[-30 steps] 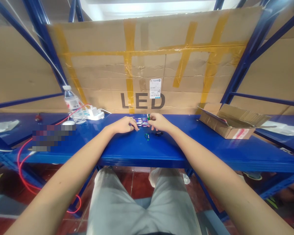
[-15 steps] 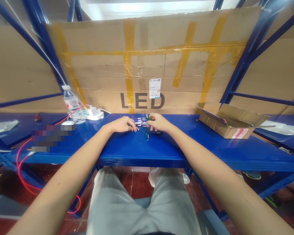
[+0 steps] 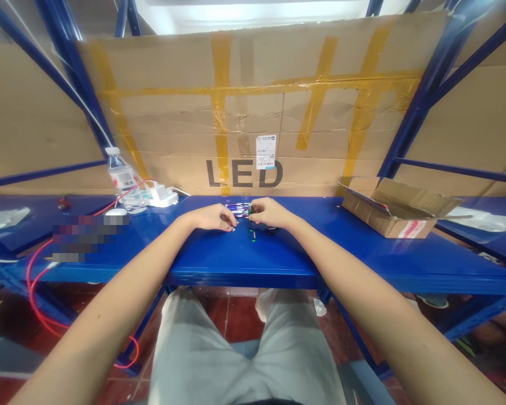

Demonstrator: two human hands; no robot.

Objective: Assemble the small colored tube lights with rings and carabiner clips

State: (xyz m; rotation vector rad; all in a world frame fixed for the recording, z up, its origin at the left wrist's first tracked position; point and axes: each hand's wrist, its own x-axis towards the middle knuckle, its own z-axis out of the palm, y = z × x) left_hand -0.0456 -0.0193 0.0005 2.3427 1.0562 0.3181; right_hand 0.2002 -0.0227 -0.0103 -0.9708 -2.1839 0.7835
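A row of slim, shiny purple, blue and silver pieces [image 3: 236, 210] lies on the blue table between my two hands; their exact kind is too small to tell. My left hand [image 3: 214, 217] rests at the near left of the row, fingers curled down over tiny metallic bits. My right hand [image 3: 270, 212] is at the row's right end, thumb and fingers pinched by something green mostly hidden under them. Just in front of the right hand lie a green carabiner [image 3: 252, 235] and a small black piece [image 3: 272, 230], both untouched.
An open cardboard box [image 3: 390, 211] stands on the right. To the left are a water bottle [image 3: 126, 183], a white power strip with plug [image 3: 162, 196], a red cable [image 3: 31, 281] and a blurred-out object [image 3: 82, 239]. A large cardboard sheet [image 3: 172, 129] closes off the back.
My right hand has shifted slightly left along the row, its fingers closing in more. The row of shiny pieces has slid a little left. My left hand has barely moved.
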